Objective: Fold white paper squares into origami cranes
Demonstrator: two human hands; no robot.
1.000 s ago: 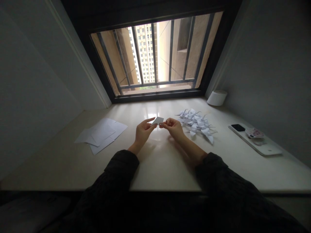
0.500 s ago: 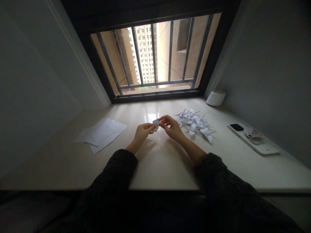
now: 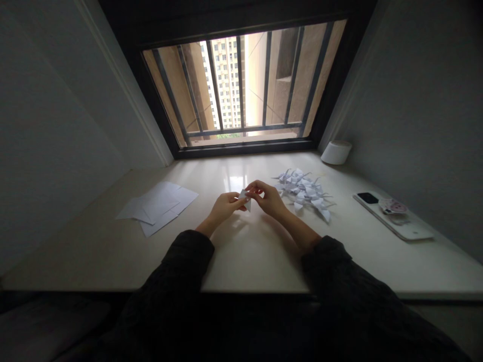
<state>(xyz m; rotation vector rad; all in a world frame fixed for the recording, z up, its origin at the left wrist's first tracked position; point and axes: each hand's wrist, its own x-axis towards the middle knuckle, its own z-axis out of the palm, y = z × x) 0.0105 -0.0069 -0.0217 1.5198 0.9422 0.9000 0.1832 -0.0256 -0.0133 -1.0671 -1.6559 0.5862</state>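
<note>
Pinched in the air just above the middle of the counter [image 3: 245,256], a little toward the far edge under the window: a small folded piece of white paper [image 3: 245,197]. Looks like a narrow wedge, tip pointing down at the counter top, long axis roughly upright; too small to read the folds. Lies directly between the two sets of fingertips, so neither hand nearer, gripped from both sides at once.

On its left edge, the left hand [image 3: 225,207], closed narrow, thumb and forefinger pressed together on the paper, other fingers curled under. On its upper right part, the right hand [image 3: 268,197], closed likewise, fingertips arched over the top, knuckles raised. Fingertips of the two hands almost meeting across the paper. Wrists clear of the counter or barely grazing it; cannot tell which. Behind them, dark sleeves [image 3: 181,266] reaching in from the near edge.

Just right of the right hand, near but apart: a loose heap of folded paper figures [image 3: 305,193], points sticking out. Left of the left hand, well apart: a few flat white sheets [image 3: 158,207], overlapping and fanned. Toward the right edge: a white phone [image 3: 409,232], lying flat, something round and pinkish on it. In the far right corner, against the wall: a low white round container [image 3: 336,152]. Beyond the far edge: a barred window [image 3: 241,85], buildings outside.
</note>
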